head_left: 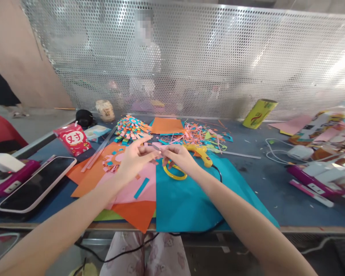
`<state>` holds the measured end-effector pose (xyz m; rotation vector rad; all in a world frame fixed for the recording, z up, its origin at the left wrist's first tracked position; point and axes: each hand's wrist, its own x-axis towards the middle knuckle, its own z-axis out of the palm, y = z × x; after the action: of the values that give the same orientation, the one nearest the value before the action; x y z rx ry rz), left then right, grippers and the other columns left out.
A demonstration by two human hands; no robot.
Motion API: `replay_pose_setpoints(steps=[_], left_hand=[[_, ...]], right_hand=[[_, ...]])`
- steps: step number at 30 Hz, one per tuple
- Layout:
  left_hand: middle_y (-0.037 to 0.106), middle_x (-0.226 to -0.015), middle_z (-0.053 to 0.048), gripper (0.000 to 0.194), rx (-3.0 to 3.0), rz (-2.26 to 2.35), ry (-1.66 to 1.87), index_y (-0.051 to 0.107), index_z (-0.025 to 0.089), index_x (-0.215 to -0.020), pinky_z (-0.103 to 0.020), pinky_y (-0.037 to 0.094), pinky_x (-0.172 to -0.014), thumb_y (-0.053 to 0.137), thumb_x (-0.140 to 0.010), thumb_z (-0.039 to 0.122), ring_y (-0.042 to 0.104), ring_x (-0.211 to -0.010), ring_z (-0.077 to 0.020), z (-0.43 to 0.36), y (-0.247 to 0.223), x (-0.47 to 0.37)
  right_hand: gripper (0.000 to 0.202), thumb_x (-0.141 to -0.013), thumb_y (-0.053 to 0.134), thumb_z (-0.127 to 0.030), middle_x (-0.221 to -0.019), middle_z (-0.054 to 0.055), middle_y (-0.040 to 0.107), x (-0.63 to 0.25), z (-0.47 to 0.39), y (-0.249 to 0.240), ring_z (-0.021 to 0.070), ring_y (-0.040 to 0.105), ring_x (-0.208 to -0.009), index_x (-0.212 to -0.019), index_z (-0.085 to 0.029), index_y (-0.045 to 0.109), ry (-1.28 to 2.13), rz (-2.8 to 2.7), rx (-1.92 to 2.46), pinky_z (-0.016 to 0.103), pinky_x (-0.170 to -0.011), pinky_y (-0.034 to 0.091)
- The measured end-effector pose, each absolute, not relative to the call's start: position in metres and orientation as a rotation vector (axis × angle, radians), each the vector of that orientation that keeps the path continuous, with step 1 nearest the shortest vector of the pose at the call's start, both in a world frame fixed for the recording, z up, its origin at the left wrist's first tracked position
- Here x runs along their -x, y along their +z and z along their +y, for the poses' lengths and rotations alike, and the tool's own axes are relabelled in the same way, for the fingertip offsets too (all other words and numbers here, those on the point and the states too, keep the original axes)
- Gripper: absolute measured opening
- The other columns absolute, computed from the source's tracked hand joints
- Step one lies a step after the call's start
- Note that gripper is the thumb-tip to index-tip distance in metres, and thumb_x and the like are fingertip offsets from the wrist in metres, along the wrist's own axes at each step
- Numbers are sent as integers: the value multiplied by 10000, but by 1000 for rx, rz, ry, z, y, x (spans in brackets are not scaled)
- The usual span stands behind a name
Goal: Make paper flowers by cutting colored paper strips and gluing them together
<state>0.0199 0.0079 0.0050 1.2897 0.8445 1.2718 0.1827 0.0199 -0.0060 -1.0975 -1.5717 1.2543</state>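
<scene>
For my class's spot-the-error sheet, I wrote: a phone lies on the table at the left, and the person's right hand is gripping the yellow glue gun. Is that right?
The grip is wrong: the head view shows the yellow glue gun lying beyond the right hand, not in it. The phone is indeed on the table at the left.

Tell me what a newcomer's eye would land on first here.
Probably the broad teal sheet, spread at the front of the table, just right of centre. Next comes the shaggy, many-coloured paper flower toward the back, left of centre. The bright yellow corded tool also stands out, lying just beyond the right grip, near the sheet's far edge.
</scene>
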Motion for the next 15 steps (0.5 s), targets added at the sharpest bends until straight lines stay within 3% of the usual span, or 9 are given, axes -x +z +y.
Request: replay_pose_setpoints(steps=[4,8,10,12,15], left_hand=[[681,-661,19,540,-1273,810,1553,545,131,-1096,-258,535,-597,765,-616,245,637,-575,-119,20,13,-3],[675,-650,41,486,-1177,693,1832,548,173,-986,-255,527,-625,789,-571,249,644,-596,-116,33,21,10],[687,-689,26,501,-1206,658,1846,537,188,-993,-278,530,-679,791,-566,251,672,-700,-149,34,20,11],[693,-719,7,509,-1333,657,1786,519,193,-1038,-315,521,-755,772,-599,249,674,-844,-190,32,17,10],[686,-730,-12,485,-1701,703,1565,497,186,-1091,-360,474,-851,725,-665,218,639,-956,-211,27,10,6]], right_hand=[[194,-710,603,-320,-619,38,642,-193,28,-2,166,631,-625,-602,-159,590,1646,-1253,927,241,-460,473],[85,-695,538,-126,-667,3,664,-205,39,2,147,653,-676,-648,-175,589,1502,-840,897,244,-548,508],[186,-652,540,-38,-748,-9,690,-206,41,5,145,666,-713,-745,-182,613,1404,-835,897,254,-607,523],[226,-660,563,-29,-830,19,707,-201,36,8,152,676,-749,-825,-165,637,1461,-956,876,281,-701,534],[192,-744,622,-177,-931,79,708,-185,23,12,174,679,-837,-927,-130,651,1726,-1148,736,351,-855,512]])
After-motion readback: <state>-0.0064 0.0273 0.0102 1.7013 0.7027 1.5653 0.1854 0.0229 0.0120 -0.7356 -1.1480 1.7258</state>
